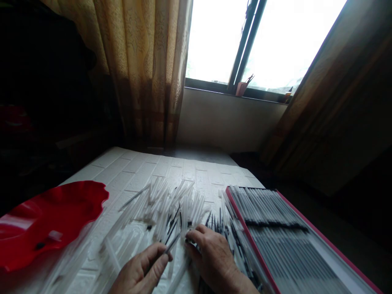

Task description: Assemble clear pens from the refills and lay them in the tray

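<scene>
My left hand [146, 266] is closed, pinching a thin dark pen-like stick [172, 244] between thumb and fingers. It points up and to the right. My right hand [211, 253] is beside it, with fingers closed around something small and dark at the fingertips that I cannot make out. Many slim clear plastic tubes [159, 194] lie in a loose heap around and beyond both hands. Several thin dark sticks [174, 224] lie among them, and more dark-tipped sticks [218, 222] lie just right of my right hand.
A red scalloped tray [76, 196] with a small dark piece in it is at the left. On the right, a pink-edged box [237, 204] holds rows of filled tubes [290, 255]. The table [171, 163] has a white brick-pattern cover. Behind are a curtain and window.
</scene>
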`<move>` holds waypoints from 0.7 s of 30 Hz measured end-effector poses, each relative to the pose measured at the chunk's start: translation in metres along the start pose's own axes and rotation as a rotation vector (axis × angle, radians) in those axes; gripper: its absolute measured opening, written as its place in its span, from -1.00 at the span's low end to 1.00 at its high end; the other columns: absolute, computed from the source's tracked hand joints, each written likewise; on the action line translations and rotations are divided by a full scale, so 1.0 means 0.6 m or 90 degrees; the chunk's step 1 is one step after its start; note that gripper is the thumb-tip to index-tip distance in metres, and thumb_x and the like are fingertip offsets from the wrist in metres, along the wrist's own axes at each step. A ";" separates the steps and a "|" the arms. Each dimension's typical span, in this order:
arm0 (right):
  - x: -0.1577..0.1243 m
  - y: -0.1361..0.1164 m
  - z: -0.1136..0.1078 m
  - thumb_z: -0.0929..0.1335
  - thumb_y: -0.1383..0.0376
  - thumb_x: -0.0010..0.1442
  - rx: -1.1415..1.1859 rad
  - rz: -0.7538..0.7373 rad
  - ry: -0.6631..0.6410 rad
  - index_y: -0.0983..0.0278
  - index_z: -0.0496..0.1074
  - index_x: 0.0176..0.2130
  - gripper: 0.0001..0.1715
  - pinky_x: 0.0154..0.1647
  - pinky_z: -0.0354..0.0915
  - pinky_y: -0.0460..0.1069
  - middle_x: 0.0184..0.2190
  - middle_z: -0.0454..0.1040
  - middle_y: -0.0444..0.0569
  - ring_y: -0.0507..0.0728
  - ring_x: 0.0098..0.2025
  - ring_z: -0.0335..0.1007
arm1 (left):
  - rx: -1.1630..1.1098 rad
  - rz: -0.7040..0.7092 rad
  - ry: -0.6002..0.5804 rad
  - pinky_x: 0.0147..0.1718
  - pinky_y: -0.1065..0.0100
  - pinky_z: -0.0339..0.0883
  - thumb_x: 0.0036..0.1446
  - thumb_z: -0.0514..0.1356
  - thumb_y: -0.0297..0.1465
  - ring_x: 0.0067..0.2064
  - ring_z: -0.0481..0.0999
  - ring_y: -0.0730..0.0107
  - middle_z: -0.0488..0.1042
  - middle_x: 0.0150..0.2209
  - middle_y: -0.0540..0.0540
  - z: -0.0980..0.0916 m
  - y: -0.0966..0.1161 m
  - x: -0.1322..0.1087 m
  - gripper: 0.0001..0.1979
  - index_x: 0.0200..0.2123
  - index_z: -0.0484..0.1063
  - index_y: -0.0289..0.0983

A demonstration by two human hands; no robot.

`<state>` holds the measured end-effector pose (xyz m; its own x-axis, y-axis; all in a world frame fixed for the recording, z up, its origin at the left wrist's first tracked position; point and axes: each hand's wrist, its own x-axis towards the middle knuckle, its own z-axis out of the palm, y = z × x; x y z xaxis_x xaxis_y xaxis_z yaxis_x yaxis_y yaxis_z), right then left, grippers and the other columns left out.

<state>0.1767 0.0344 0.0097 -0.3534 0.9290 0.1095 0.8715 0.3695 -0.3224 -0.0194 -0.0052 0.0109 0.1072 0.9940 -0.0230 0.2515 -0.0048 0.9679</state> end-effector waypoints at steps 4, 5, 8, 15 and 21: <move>-0.001 0.010 -0.004 0.30 0.32 0.21 -0.043 0.013 0.003 0.17 0.50 -0.35 -0.82 -0.34 0.17 -0.10 -0.32 0.53 -0.12 0.09 -0.29 0.49 | 0.007 0.025 0.010 -0.34 0.48 0.40 0.10 0.17 -0.02 -0.34 0.53 0.29 0.54 -0.44 0.00 -0.016 0.004 0.008 -0.63 -0.36 0.55 -0.19; -0.002 0.014 -0.008 0.30 0.33 0.22 -0.052 0.021 0.005 0.17 0.50 -0.35 -0.81 -0.35 0.16 -0.10 -0.32 0.53 -0.12 0.09 -0.29 0.49 | 0.000 0.026 0.024 -0.32 0.47 0.41 0.09 0.18 -0.01 -0.33 0.54 0.27 0.55 -0.43 -0.01 -0.020 0.005 0.010 -0.62 -0.34 0.56 -0.19; -0.004 0.028 -0.023 0.29 0.34 0.25 -0.060 0.053 0.014 0.16 0.51 -0.32 -0.79 -0.36 0.16 -0.10 -0.32 0.53 -0.11 0.09 -0.29 0.50 | -0.043 0.011 0.084 -0.32 0.45 0.41 0.03 0.23 0.02 -0.29 0.55 0.25 0.57 -0.41 -0.03 -0.029 0.004 0.011 -0.60 -0.34 0.55 -0.19; -0.009 0.070 -0.065 0.25 0.25 0.28 -0.040 0.099 0.058 0.19 0.54 -0.26 -0.73 -0.29 0.23 -0.05 -0.29 0.54 -0.05 0.13 -0.28 0.51 | -0.169 -0.013 0.249 -0.72 0.55 0.14 -0.05 0.25 0.09 -0.67 0.25 0.55 0.33 -0.62 0.11 -0.049 0.004 0.021 -0.48 -0.26 0.51 -0.25; -0.018 0.106 -0.108 0.25 0.31 0.24 -0.085 0.126 0.051 0.17 0.55 -0.24 -0.72 -0.28 0.23 -0.04 -0.25 0.58 -0.03 0.18 -0.22 0.52 | -0.170 0.005 0.249 -0.73 0.54 0.14 -0.08 0.25 0.10 -0.67 0.25 0.55 0.35 -0.59 0.10 -0.057 -0.007 0.035 -0.43 -0.19 0.50 -0.25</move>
<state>0.2580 0.0492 0.0492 -0.1476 0.9801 0.1324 0.9601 0.1741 -0.2188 -0.0513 0.0194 0.0147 -0.2747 0.9610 0.0318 -0.0096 -0.0358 0.9993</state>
